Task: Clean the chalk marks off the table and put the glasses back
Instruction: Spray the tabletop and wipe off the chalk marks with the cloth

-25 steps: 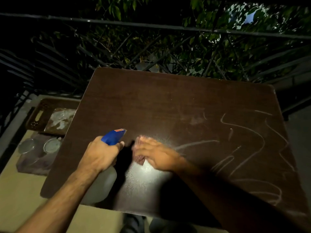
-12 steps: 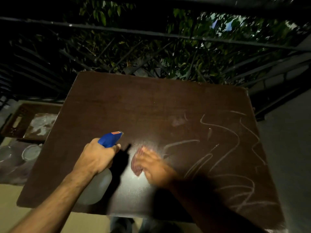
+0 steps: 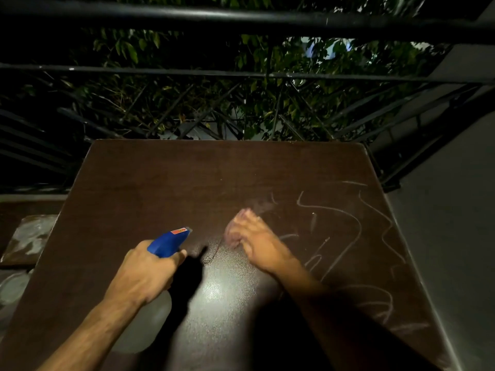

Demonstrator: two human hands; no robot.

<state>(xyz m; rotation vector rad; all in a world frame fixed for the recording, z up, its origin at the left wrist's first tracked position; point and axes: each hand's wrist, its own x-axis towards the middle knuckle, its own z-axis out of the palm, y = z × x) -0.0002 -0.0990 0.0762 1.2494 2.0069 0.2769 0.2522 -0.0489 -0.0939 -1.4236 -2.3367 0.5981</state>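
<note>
A dark brown table [image 3: 150, 188] fills the middle of the view. White chalk marks [image 3: 345, 218] scrawl over its right half. My left hand [image 3: 144, 271] grips a clear spray bottle [image 3: 168, 242] with a blue head, its nozzle pointing toward the table's centre. My right hand [image 3: 257, 242] presses a small pinkish cloth [image 3: 233, 231] flat on the tabletop at the left edge of the chalk marks; it is blurred. Wet droplets shine on the wood in front of me. A glass rim [image 3: 12, 287] shows dimly on the floor at the far left.
A black metal railing [image 3: 241, 73] runs behind the table, with leafy branches beyond it. A brown tray [image 3: 29, 239] with whitish smears lies on the floor to the left. A grey wall [image 3: 450, 236] stands close to the table's right side.
My right hand has swept the cloth away from me and rightward, toward the chalk marks. The chalk line that lay near the cloth looks shorter. My view has tilted up and shifted right.
</note>
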